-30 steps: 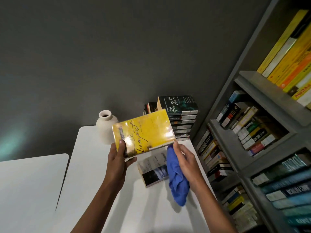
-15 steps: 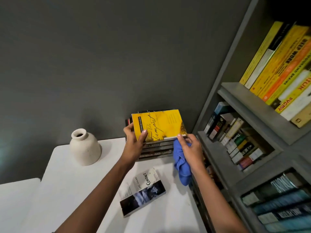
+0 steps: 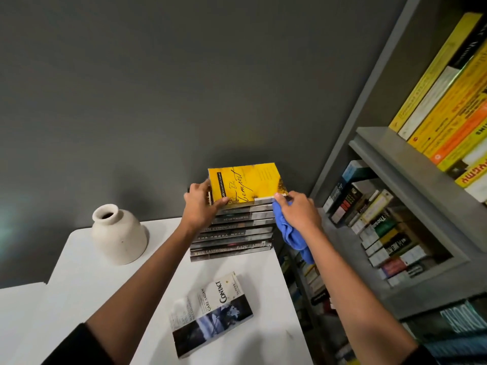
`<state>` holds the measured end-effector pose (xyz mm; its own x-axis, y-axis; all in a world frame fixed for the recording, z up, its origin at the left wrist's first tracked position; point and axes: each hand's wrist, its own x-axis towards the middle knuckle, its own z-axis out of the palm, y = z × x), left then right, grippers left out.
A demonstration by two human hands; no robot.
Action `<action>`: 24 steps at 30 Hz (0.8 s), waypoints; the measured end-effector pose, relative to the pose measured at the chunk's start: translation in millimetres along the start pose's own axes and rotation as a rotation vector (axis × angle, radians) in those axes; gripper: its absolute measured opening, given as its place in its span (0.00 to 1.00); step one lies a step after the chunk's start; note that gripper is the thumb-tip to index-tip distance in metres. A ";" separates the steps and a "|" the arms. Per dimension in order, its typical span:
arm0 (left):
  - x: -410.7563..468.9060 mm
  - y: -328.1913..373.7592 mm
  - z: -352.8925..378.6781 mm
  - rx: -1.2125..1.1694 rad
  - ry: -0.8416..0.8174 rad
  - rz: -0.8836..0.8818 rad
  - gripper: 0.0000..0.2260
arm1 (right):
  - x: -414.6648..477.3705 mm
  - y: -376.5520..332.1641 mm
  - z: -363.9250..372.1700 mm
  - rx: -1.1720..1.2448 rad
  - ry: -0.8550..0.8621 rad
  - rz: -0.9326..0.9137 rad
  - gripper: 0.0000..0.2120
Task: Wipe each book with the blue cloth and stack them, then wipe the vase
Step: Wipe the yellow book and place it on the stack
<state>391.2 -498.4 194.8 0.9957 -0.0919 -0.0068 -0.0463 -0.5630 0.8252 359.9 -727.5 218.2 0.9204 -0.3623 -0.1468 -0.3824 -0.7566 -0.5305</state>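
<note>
A yellow book (image 3: 247,184) lies on top of the stack of dark books (image 3: 232,233) at the table's far right corner. My left hand (image 3: 200,206) grips the yellow book's left edge. My right hand (image 3: 297,212) touches its right edge with the fingertips and holds the blue cloth (image 3: 291,235), which hangs down beside the stack. A black and white paperback (image 3: 210,314) lies flat on the white table (image 3: 87,280), nearer to me. The cream vase (image 3: 118,237) stands upright at the table's far left.
A grey bookshelf (image 3: 411,164) packed with books rises directly right of the table. A dark grey wall runs behind the table. A second white surface (image 3: 18,312) adjoins the table on the left.
Both hands carried the yellow book from above the table onto the top of the stack. The view shifted towards the stack. The cloth stayed in my right hand.
</note>
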 end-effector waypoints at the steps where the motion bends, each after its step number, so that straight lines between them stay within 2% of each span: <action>1: -7.7 12.4 -2.6 0.014 0.020 -0.014 0.31 | -0.9 -0.8 -2.5 -0.021 -0.006 -0.002 0.29; 7: -24.6 14.0 -0.7 0.068 0.056 0.068 0.30 | -11.8 -0.1 -15.9 -0.200 -0.064 -0.041 0.31; 12: -17.7 7.2 0.8 0.089 0.074 0.077 0.30 | -16.6 -4.3 -14.0 -0.335 0.034 -0.132 0.25; 18: -13.0 5.5 2.6 0.222 0.076 0.143 0.29 | -7.5 -4.6 -21.3 -0.475 0.035 -0.173 0.19; 24: -14.2 3.7 6.3 0.264 0.060 0.189 0.27 | -1.2 -6.5 -18.5 -0.479 0.042 -0.195 0.16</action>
<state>376.3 -504.4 194.4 0.9701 -0.1707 0.1724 -0.2419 -0.7348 0.6337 359.9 -732.1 237.2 0.9779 -0.2041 -0.0448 -0.2078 -0.9729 -0.1017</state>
